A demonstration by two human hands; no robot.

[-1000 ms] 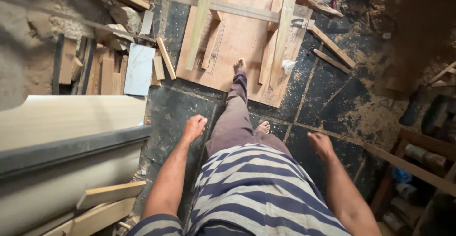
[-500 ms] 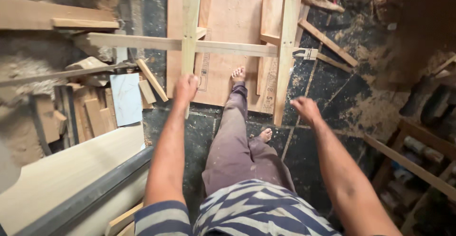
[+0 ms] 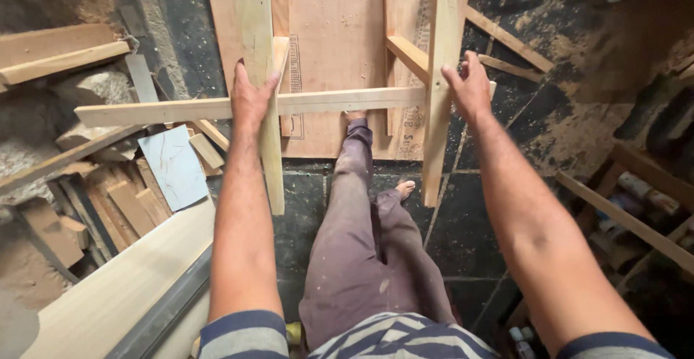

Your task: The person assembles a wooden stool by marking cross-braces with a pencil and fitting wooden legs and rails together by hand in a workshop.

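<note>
Scene: a person stands on a dark tiled floor [image 3: 463, 250] in a woodworking space, both arms stretched out to a wooden frame [image 3: 347, 100] lying over a plywood sheet [image 3: 336, 41]
Frame: two long pale boards run away from the person and one thin crossbar joins them, its left end jutting well past the left board; a short brace sits between the boards on the right side
Left hand [image 3: 251, 99]: laid where the left board [image 3: 262, 77] crosses the crossbar [image 3: 166, 109], fingers stretched up the board and thumb hooked over its right edge; a loose, mostly open hold that seems meant to pin the joint rather than lift it
Right hand [image 3: 471, 88]: set just right of the frame's right board [image 3: 442, 77] at the crossbar's end, fingers curled over the wood; how tightly they close cannot be told from above
Why two hands: the grips sit at the two joints of the frame, which appears to keep it square and steady
Feet: one bare foot [image 3: 354, 117] rests on the plywood just under the crossbar, likely bracing the sheet; the other foot [image 3: 405, 187] stays on the floor nearer the person
Left of the frame: offcuts, a pale blue-grey panel [image 3: 173, 167] and a long light board [image 3: 108, 294]
Right of the frame: loose slats on the tiles [image 3: 510, 37]
</note>
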